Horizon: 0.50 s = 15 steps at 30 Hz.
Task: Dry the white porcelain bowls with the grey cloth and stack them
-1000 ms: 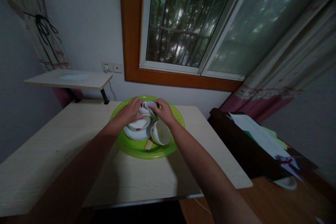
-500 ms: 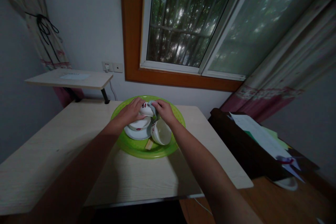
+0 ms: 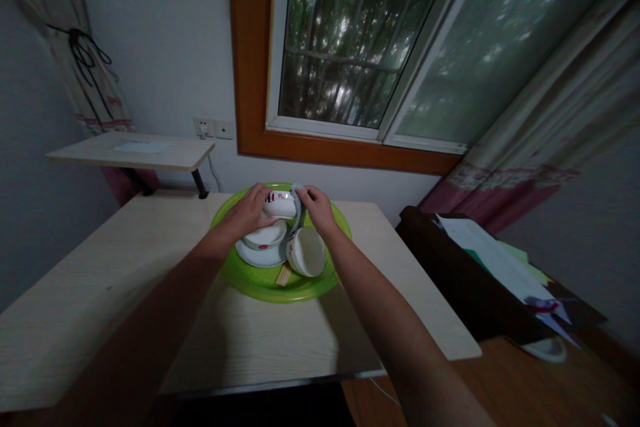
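Observation:
My left hand (image 3: 253, 213) is closed on a white bowl (image 3: 281, 205) with a dark and red print, held tilted over the green basin (image 3: 270, 295). Pinched in my right hand (image 3: 316, 205) is a grey cloth (image 3: 299, 207), which hangs down against the bowl's right side. Below the held bowl, another white bowl (image 3: 266, 236) rests on a white plate (image 3: 260, 257) in the basin. A larger white bowl (image 3: 307, 252) lies tipped on its side to the right. Wooden chopsticks (image 3: 284, 275) poke out beside it, partly hidden.
The basin stands on a pale wooden table (image 3: 280, 340). A small raised shelf (image 3: 135, 150) with a paper on it stands at the back left. Behind is a window (image 3: 345, 40) with an orange-brown frame. Papers (image 3: 500, 260) lie on a dark piece of furniture at the right.
The held bowl has turned, so more of its printed side shows. My right hand and the cloth have moved slightly right of it, and the cloth now hangs longer.

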Each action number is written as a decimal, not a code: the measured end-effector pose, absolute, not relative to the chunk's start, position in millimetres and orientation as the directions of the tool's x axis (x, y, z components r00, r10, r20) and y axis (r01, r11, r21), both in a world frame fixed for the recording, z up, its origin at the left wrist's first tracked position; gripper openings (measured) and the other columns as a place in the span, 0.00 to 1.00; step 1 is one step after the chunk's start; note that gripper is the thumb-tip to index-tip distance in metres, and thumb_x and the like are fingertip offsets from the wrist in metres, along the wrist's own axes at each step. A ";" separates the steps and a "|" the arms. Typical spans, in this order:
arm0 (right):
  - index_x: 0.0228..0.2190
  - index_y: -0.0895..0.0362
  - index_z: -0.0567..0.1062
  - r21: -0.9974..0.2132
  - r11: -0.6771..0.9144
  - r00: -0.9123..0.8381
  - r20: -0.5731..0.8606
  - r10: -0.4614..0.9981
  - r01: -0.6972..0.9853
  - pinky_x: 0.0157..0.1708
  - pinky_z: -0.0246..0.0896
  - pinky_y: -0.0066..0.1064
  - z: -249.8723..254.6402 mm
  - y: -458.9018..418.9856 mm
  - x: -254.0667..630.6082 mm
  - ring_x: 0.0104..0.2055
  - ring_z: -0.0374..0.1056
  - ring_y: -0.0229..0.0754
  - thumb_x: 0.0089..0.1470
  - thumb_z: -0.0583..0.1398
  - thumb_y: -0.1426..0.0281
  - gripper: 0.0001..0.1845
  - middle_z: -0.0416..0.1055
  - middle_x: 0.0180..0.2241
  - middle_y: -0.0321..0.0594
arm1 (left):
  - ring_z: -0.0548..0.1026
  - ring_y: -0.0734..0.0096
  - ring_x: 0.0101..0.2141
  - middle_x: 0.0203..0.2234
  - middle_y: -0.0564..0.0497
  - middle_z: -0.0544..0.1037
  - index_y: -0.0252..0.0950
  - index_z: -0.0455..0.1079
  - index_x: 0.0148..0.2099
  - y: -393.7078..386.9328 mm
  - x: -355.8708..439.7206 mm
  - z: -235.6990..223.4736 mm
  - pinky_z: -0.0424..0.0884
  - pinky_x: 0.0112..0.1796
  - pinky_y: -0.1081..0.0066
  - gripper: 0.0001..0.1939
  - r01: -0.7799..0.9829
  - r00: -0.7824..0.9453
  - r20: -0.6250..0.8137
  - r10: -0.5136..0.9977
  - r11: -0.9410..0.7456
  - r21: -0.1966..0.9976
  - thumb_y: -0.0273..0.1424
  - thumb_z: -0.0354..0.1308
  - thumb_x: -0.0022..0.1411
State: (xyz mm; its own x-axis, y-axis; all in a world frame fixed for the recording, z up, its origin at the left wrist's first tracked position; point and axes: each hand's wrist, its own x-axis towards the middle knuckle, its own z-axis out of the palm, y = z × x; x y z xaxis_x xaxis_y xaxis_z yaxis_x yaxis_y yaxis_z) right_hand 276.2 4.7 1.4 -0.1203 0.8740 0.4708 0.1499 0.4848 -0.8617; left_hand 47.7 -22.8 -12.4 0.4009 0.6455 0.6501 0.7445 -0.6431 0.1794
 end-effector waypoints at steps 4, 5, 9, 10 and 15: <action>0.38 0.55 0.79 -0.885 0.455 -0.222 0.426 0.877 0.096 0.41 0.62 0.32 2.1 1.2 273.2 0.39 0.68 0.43 0.47 0.67 0.51 0.23 0.77 0.37 0.38 | 0.70 0.55 0.51 0.49 0.43 0.68 0.38 0.60 0.58 -22.1 46.3 -12.0 0.71 0.52 0.57 0.31 0.730 0.376 0.657 0.654 -0.645 0.225 0.36 0.67 0.55; 0.38 0.55 0.79 -0.887 0.452 -0.232 0.421 0.877 0.099 0.41 0.62 0.32 2.6 0.3 272.7 0.39 0.68 0.43 0.46 0.68 0.52 0.23 0.77 0.37 0.38 | 0.70 0.54 0.51 0.49 0.43 0.68 0.37 0.60 0.57 -22.2 46.3 -11.8 0.71 0.52 0.56 0.31 0.725 0.376 0.655 0.655 -0.648 0.232 0.36 0.67 0.54; 0.33 0.56 0.77 -0.911 0.405 -0.228 0.378 0.897 0.084 0.36 0.59 0.30 5.7 -2.2 272.0 0.33 0.65 0.40 0.46 0.68 0.52 0.21 0.73 0.30 0.34 | 0.71 0.53 0.52 0.49 0.43 0.68 0.37 0.61 0.57 -22.6 47.6 -10.9 0.71 0.53 0.56 0.31 0.717 0.388 0.643 0.661 -0.654 0.240 0.36 0.67 0.54; 0.32 0.56 0.76 -0.918 0.390 -0.227 0.366 0.902 0.072 0.35 0.59 0.30 6.4 -2.6 272.1 0.32 0.64 0.39 0.45 0.68 0.52 0.21 0.72 0.29 0.34 | 0.71 0.53 0.52 0.49 0.43 0.68 0.38 0.60 0.57 -22.6 48.0 -10.9 0.71 0.53 0.56 0.31 0.719 0.388 0.639 0.664 -0.652 0.241 0.36 0.67 0.54; 0.31 0.56 0.75 -0.928 0.368 -0.248 0.343 0.906 0.058 0.32 0.56 0.29 6.3 -1.7 273.9 0.30 0.61 0.38 0.47 0.66 0.49 0.23 0.69 0.27 0.32 | 0.71 0.53 0.53 0.50 0.43 0.68 0.38 0.60 0.58 -21.9 48.6 -11.7 0.71 0.53 0.56 0.32 0.724 0.392 0.629 0.671 -0.647 0.239 0.36 0.67 0.54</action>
State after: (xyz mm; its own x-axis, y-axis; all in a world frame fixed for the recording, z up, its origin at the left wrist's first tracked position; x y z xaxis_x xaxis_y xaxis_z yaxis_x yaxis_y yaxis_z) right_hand 273.9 -1.7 6.3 -0.2480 0.9058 0.3434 0.0576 0.3677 -0.9282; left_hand 48.6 -21.9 -11.7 0.3921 0.6713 0.6290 0.7239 -0.6471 0.2392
